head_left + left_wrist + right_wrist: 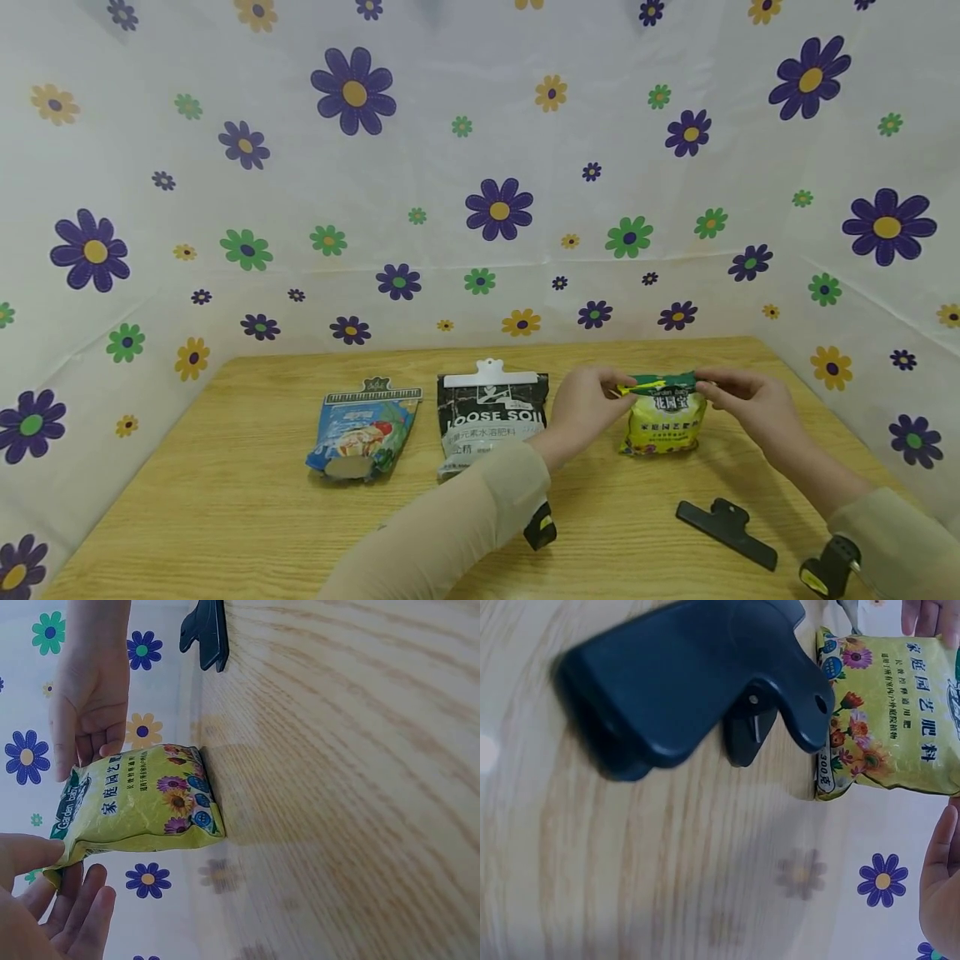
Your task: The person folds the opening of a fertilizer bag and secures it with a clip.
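Note:
A yellow and green fertilizer bag (662, 425) stands on the table at the right, its green top edge folded over. My left hand (588, 406) pinches the top left corner of the bag between thumb and fingers, as the left wrist view also shows at the lower left. At the opposite top corner, my right hand (750, 406) pinches the bag. A black clip (726, 532) lies on the table in front of the bag, nearer to me. In the right wrist view this black clip (690, 675) looms large.
Left of my left hand, a black and grey loose soil bag (487, 425) carries a white clip (491, 377) along its top. Farther left is a blue bag (360, 437) with a dark, patterned clip (375, 393). A flower-printed cloth (420, 167) hangs behind the wooden table (225, 500).

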The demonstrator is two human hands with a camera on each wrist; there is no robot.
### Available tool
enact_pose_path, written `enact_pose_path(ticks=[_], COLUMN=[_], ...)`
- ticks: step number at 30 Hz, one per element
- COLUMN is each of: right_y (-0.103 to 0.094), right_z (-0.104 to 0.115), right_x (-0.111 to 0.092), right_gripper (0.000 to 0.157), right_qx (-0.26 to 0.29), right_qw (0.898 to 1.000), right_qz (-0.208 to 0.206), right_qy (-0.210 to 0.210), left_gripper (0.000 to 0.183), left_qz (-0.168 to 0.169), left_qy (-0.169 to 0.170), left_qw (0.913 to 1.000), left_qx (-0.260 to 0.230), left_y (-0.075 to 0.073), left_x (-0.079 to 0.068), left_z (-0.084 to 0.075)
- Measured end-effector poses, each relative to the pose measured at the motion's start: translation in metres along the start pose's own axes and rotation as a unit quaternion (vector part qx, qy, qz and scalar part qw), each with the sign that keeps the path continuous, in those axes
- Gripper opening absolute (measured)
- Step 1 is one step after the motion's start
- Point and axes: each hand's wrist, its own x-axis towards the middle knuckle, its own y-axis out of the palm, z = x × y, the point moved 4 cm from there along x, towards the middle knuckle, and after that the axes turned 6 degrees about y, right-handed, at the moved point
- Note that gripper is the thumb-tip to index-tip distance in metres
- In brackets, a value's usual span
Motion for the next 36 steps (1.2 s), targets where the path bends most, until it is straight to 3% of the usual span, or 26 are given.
enact_pose_path(ticks=[15,23,36], right_y=[0.003,0.006,0.008], right_z=[-0.007,-0.008,-0.015], right_x=[0.000,-0.002,0.000], right_gripper=[0.053,0.047,0.045], right_qx=[-0.021,-0.031,-0.035], right_qw=[0.999,0.999,0.999], right_qz=[0.004,0.001,-0.005], right_qy=[0.025,0.025,0.041], left_gripper=[0.017,0.015,0.013], left_qz=[-0.008,-0.013,-0.023], left_qy=[0.015,0.011,0.006], left_qw=[0.9999,0.9998,0.9987], left_qx=[-0.001,0.002,0.045], left_y=[0.000,0.000,0.002], left_x=[-0.002,-0.003,-0.004], left_z=[0.005,0.005,0.008])
